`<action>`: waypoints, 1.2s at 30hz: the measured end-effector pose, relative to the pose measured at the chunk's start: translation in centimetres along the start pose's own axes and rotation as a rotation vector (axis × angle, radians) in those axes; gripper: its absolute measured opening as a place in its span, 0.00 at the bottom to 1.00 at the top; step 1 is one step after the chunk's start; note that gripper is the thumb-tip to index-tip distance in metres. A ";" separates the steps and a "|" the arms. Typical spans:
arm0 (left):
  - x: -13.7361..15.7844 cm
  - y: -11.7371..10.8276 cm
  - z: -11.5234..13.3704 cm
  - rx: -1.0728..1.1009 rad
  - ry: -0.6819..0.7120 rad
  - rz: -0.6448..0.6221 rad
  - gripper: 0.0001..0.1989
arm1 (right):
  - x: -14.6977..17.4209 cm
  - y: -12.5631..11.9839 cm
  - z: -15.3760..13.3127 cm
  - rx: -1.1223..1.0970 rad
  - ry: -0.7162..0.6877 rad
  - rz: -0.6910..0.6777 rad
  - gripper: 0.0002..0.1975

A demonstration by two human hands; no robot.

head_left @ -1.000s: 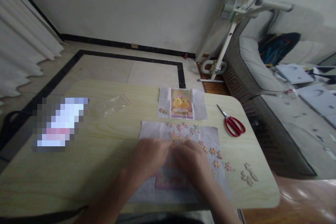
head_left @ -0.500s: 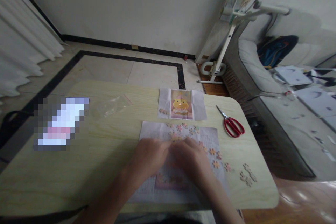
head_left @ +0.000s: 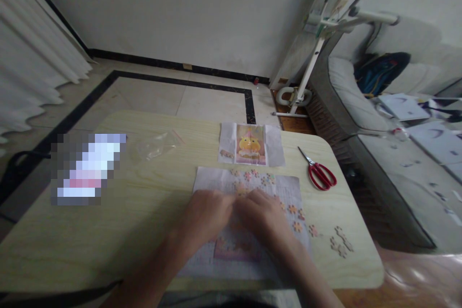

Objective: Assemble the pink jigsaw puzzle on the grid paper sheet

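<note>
My left hand [head_left: 212, 209] and my right hand [head_left: 260, 209] meet over a printed paper sheet [head_left: 209, 180], knuckles up and fingers curled inward. Whatever the fingertips hold is hidden beneath the hands. Partly covered by my right wrist, a pinkish joined section of jigsaw puzzle [head_left: 234, 250] lies on the sheet near me. Loose puzzle pieces are scattered past my hands, such as a pink piece [head_left: 247, 176], and to the right, such as an orange piece [head_left: 297, 226]. Behind the sheet lies a creased paper with a picture of a yellow cartoon figure [head_left: 250, 144].
Red-handled scissors [head_left: 320, 173] lie on the wooden table [head_left: 151, 221] at the right. Several pieces [head_left: 339, 245] rest face down near the right edge. A clear plastic bag [head_left: 159, 145] and a blurred-out bright device [head_left: 90, 166] are at the left.
Both hands stay together over the sheet with almost no movement. The view has shifted very slightly; the pieces and papers lie as before.
</note>
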State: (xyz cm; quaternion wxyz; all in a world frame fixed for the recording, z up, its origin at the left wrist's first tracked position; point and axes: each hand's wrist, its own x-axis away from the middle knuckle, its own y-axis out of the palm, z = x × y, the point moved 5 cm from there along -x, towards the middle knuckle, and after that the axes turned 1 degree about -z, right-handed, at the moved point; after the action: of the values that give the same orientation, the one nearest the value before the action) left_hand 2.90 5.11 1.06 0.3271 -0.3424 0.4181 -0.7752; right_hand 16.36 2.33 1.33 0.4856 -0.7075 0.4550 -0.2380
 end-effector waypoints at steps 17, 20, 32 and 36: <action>0.1 0.2 0.1 0.014 0.006 0.022 0.14 | -0.5 -0.3 0.1 0.037 -0.081 0.010 0.05; 0.2 0.1 0.1 0.023 -0.010 0.019 0.14 | -0.5 -0.1 0.0 0.026 -0.079 0.012 0.07; -0.1 0.2 -0.1 0.044 -0.061 0.010 0.16 | 3.9 -5.2 9.0 0.139 0.200 0.356 0.10; -0.1 0.3 -0.1 0.036 -0.052 0.004 0.17 | 5.3 -4.8 9.9 0.185 0.201 0.300 0.11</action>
State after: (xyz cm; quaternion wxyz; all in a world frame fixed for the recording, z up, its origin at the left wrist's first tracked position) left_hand 2.95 5.06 0.79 0.3455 -0.3558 0.3961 -0.7727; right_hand 28.60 2.87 1.04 0.5308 -0.5568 0.5776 -0.2733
